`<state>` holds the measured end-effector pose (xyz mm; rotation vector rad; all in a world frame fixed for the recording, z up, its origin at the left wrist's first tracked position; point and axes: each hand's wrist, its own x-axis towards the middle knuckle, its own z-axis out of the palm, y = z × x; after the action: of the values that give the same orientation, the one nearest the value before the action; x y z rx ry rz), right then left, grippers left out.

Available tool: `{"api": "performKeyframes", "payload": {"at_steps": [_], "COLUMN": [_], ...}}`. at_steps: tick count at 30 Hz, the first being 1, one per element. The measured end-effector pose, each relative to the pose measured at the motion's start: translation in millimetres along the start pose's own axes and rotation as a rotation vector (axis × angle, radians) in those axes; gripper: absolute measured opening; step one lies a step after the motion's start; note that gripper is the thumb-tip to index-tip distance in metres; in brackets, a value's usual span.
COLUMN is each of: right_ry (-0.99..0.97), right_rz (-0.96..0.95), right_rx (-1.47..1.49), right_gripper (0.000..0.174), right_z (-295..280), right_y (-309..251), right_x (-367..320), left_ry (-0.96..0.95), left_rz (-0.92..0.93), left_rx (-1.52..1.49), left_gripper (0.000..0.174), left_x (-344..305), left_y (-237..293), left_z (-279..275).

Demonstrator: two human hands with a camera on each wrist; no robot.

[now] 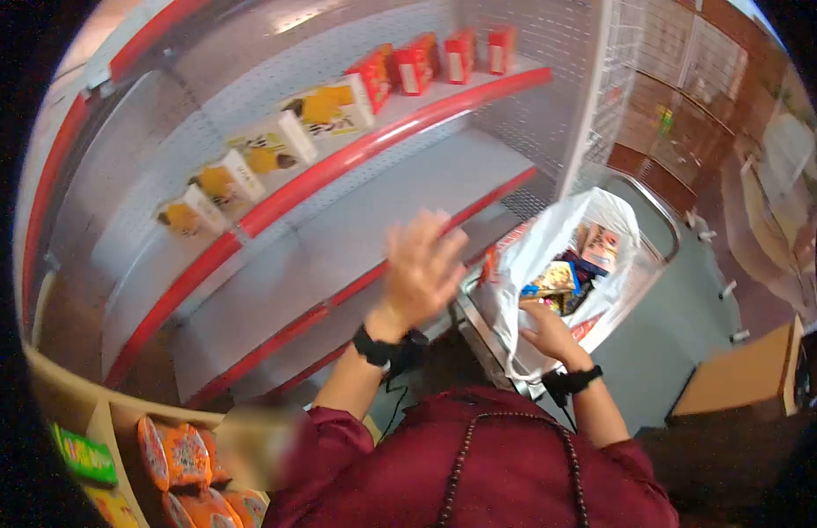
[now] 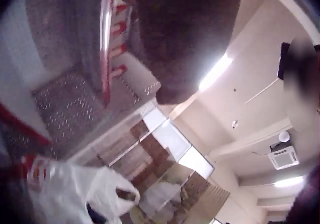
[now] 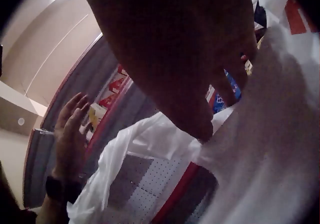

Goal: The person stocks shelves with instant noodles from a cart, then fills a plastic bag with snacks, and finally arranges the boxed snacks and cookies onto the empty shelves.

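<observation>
A white plastic bag [image 1: 505,299] with red print stands open on a metal cart, holding several packaged snacks, among them a blue-and-yellow packet [image 1: 552,279] and a pink packet [image 1: 600,246]. The right hand [image 1: 551,336] reaches in at the bag's near edge, its fingers partly hidden; whether they hold anything is unclear. Raised in front of the shelves, the left hand [image 1: 422,268] has its fingers spread and holds nothing. In the right wrist view the right hand [image 3: 185,59] is dark beside a blue packet [image 3: 218,102], and the left hand [image 3: 70,139] appears beyond the bag.
The upper red-edged shelf [image 1: 382,136] carries yellow-and-white boxes [image 1: 325,110] and red boxes [image 1: 415,66]. At lower left, a wooden rack [image 1: 105,422] holds orange packets [image 1: 175,453] and a green packet [image 1: 85,455]. A cardboard box [image 1: 734,374] is at the right.
</observation>
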<state>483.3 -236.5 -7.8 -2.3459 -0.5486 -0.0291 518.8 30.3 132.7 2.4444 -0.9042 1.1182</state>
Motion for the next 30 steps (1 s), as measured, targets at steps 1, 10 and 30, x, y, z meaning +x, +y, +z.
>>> {"api": "performKeyframes", "payload": {"at_steps": [1,10,30], "right_ry": [0.001,0.229,0.132], "right_rz": [0.034,0.133,0.068], "right_rx": [0.032,0.051,0.104], "right_gripper": [0.042,0.035,0.03], "right_z": [-8.1,-21.5,-14.5], "right_y": [-3.5,15.0,9.4], "right_x": [-1.3,-12.5,0.7], "left_ry": [0.159,0.508,0.162], "left_rz": [-0.066,-0.691,-0.85], "left_rx": [0.13,0.91,0.855], "left_gripper": [0.05,0.057,0.044], "left_x": [9.2,9.9,-17.9], "left_y": [-18.2,-167.6,-190.5], "left_z": [-19.9,-194.2,-217.9]}}
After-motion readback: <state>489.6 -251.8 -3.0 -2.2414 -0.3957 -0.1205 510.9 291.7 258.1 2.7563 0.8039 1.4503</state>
